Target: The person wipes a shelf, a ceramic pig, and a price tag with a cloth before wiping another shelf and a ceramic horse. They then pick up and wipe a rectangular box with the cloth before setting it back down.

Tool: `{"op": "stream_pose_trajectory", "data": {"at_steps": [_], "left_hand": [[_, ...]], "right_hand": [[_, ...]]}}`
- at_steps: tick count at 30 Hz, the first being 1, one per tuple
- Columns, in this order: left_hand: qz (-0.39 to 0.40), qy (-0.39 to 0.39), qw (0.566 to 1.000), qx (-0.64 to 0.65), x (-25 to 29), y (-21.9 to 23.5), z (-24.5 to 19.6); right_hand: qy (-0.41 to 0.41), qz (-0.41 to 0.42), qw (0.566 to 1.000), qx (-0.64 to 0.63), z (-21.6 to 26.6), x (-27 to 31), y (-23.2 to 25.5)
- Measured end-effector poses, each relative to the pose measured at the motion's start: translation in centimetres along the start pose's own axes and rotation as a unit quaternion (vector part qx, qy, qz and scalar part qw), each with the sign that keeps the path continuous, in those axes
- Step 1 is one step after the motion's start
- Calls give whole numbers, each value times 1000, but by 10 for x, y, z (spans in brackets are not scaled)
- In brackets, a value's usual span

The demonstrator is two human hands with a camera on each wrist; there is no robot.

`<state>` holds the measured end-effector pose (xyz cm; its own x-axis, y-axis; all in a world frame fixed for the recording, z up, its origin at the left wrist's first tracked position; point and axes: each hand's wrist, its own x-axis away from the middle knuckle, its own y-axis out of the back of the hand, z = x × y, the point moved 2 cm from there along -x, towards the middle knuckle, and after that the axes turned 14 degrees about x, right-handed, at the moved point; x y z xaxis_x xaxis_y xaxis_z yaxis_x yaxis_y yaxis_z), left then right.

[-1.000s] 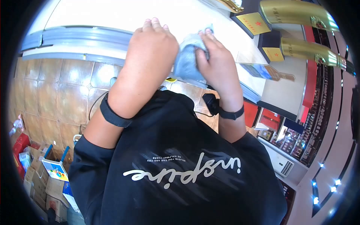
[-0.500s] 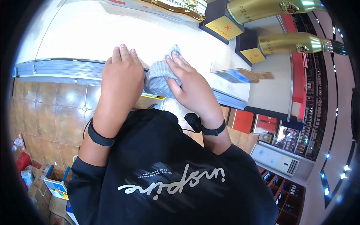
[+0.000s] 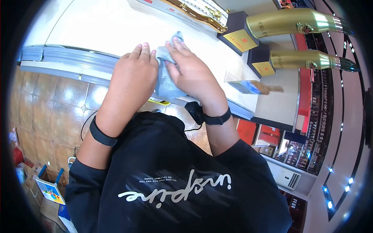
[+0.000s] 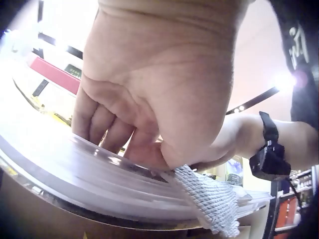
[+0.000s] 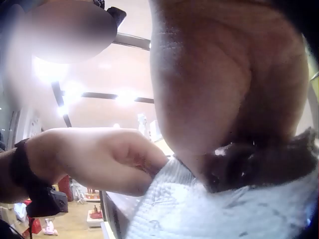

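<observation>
A grey textured cloth [image 3: 169, 83] lies over the front edge of a white counter [image 3: 97, 31], its lower part hanging down. My right hand [image 3: 196, 75] holds the cloth between thumb and fingers, and a bunched tip sticks out beyond the fingertips. Just to the left, my left hand [image 3: 134, 75] rests on the counter with its fingers extended forward. In the left wrist view, the left thumb is right at the corner of the cloth [image 4: 212, 201], and the fingers [image 4: 102, 122] reach down behind the counter's edge. The right wrist view has the cloth [image 5: 169, 209] spread below the right palm.
Two golden shell-shaped bottles [image 3: 287, 23] on dark bases stand at the counter's far right. Near them are an ornate gold-framed piece [image 3: 194, 15] and a clear upright sign [image 3: 248, 87]. Cardboard boxes [image 3: 27, 190] sit on the tiled floor [image 3: 64, 95] at lower left.
Both hands have come closer together, and the left hand now overlaps the cloth's edge. The bunched cloth has spread flatter. The head view has shifted.
</observation>
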<state>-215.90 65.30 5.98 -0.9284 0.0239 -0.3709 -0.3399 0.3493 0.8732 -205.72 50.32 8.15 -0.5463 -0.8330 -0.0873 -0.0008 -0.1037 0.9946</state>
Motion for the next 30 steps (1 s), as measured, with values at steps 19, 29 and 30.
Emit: {"op": "stream_pose_trajectory", "data": {"at_steps": [19, 29, 30], "left_hand": [[16, 5, 1000, 21, -2, 2, -7], [19, 51, 970, 237, 1, 37, -58], [38, 26, 975, 216, -3, 29, -73]], "right_hand": [[-164, -96, 977, -95, -15, 42, -2], [-219, -171, 947, -158, -54, 108, -15], [-233, -166, 950, -128, -52, 107, -16]]}}
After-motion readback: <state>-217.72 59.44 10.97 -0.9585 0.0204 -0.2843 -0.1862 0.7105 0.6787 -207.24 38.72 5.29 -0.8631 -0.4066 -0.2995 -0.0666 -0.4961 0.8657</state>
